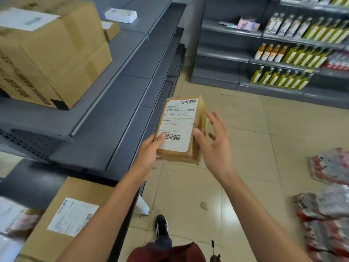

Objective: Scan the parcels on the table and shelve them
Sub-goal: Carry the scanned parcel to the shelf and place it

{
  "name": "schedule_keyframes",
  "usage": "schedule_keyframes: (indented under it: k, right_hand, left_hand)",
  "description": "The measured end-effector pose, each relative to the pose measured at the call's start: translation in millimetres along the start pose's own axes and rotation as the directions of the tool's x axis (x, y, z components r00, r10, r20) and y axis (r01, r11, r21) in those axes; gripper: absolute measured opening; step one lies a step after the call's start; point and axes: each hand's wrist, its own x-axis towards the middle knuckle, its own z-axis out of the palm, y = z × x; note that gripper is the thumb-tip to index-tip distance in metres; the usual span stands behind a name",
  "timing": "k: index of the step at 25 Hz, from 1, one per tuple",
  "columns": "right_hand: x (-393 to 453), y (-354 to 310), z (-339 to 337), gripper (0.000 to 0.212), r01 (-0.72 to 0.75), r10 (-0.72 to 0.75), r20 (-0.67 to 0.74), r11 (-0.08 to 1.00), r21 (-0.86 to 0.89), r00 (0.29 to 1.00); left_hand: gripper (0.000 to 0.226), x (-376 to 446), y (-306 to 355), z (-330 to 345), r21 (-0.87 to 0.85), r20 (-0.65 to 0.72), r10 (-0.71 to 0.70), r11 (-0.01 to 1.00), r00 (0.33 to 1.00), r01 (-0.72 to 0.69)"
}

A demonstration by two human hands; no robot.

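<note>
Holding: the left hand [149, 150] grips the near left corner of a small brown parcel [181, 129], thumb laid on the white shipping label [177, 123] beside the lower barcode, fingers curled beneath.
Free hand: the right hand [213, 140] stands just beside the parcel's right edge, fingers spread and straight, thumb touching or almost touching the long side; it grasps nothing.
Position of parcel: in the air over the tiled floor [245, 148], in front of the grey shelving [117, 103], label face up, long axis pointing away from the person.
Likely weight: light, judged from one hand carrying it by a corner without sagging.
Likely stiffness: a flat cardboard carton, fairly rigid; the wrapping looks creased and taped along the right side, so the edges may give a little under pressure.
Surface: paper and tape, probably not slippery; the glossy label offers less friction than the bare card.
Suggested hold: both long edges, palms opposed, keeping thumbs off the barcodes.
Shelf space: bare grey boards lie just left of the parcel, below the large cartons [51, 53].
Other stock: a labelled box [71, 214] rests at the lower left; bottles [302, 53] line the far shelves.
</note>
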Motion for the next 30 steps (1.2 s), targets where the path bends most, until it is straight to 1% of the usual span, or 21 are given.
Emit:
schedule_keyframes:
  k: [2, 4, 6, 8, 11, 15, 20, 23, 26, 28, 30]
  right_hand:
    - [20, 3, 7, 0.056, -0.013, 0.013, 0.009, 1.0, 0.012, 1.0]
    - [39, 7, 12, 0.052, -0.03, 0.029, 0.002, 0.999, 0.017, 1.0]
    - [57, 7, 14, 0.048, -0.059, 0.06, -0.005, 0.995, 0.079, 0.998]
    - [75, 6, 14, 0.043, -0.062, 0.066, -0.026, 0.986, 0.152, 0.997]
    - [110, 18, 9, 0.044, -0.071, 0.078, -0.028, 0.977, 0.199, 0.997]
    - [160, 45, 0, 0.044, -0.049, 0.046, 0.019, 0.974, 0.22, 0.999]
    - [243, 72, -21, 0.043, -0.013, 0.029, -0.061, 0.967, 0.255, 0.998]
    - [290, 87, -40, 0.043, -0.027, 0.046, -0.058, 0.955, 0.295, 0.997]
    - [335, 103, -57, 0.049, -0.022, 0.055, -0.093, 0.948, 0.318, 0.994]
    - [356, 107, -66, 0.053, -0.033, 0.062, -0.065, 0.927, 0.372, 0.996]
    - [370, 109, -72, 0.055, -0.007, 0.03, -0.047, 0.91, 0.414, 0.998]
  left_hand:
    - [0.019, 32, 19, 2, 0.009, -0.03, 0.075, 0.997, 0.997, -0.075]
    - [0.019, 59, 34, 8, 0.052, -0.019, 0.161, 0.986, 0.987, -0.16]
    - [0.021, 81, 43, 14, 0.097, -0.003, 0.229, 0.969, 0.973, -0.228]
    - [0.024, 99, 54, 21, 0.146, 0.013, 0.278, 0.95, 0.961, -0.277]
    - [0.035, 132, 63, 33, 0.187, 0.042, 0.321, 0.928, 0.946, -0.323]
    - [0.049, 178, 75, 55, 0.235, 0.049, 0.366, 0.9, 0.929, -0.366]
    - [0.052, 243, 102, 97, 0.29, 0.076, 0.389, 0.872, 0.918, -0.394]
    - [0.053, 287, 119, 125, 0.272, 0.081, 0.402, 0.871, 0.912, -0.408]
    - [0.056, 322, 133, 152, 0.237, 0.064, 0.425, 0.872, 0.903, -0.428]
    - [0.056, 342, 141, 164, 0.22, 0.044, 0.422, 0.88, 0.905, -0.421]
    - [0.056, 358, 149, 172, 0.218, 0.037, 0.424, 0.88, 0.905, -0.422]
